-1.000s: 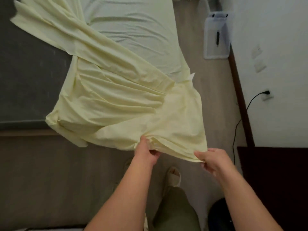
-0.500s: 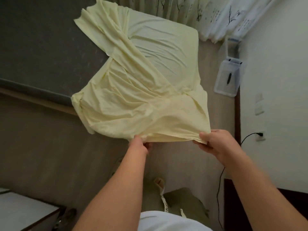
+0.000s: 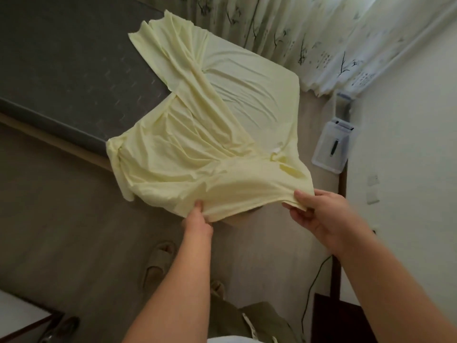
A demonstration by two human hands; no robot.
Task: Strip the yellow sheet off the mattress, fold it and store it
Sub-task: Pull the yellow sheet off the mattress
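The pale yellow sheet (image 3: pixel 197 154) is half pulled off the grey mattress (image 3: pixel 69 75). One corner is still stretched over the mattress's far right part, and a folded band lies diagonally across it. The near edge hangs in the air over the floor. My left hand (image 3: pixel 197 217) pinches that edge from below with thumb on top. My right hand (image 3: pixel 319 211) grips the edge's right end, fingers curled under the cloth. The edge is stretched between both hands.
A clear plastic box (image 3: pixel 332 147) stands on the floor by the white wall. Patterned curtains (image 3: pixel 321 33) hang behind the bed. A slipper (image 3: pixel 158 261) lies on the floor by my legs. A black cable (image 3: pixel 314 283) runs down beside dark furniture (image 3: pixel 341 320). A white tabletop (image 3: pixel 17 315) is at the lower left.
The view has tilted up to show curtains and more of the bed. Both hands have raised the sheet's edge and moved further apart, pulling it tauter.
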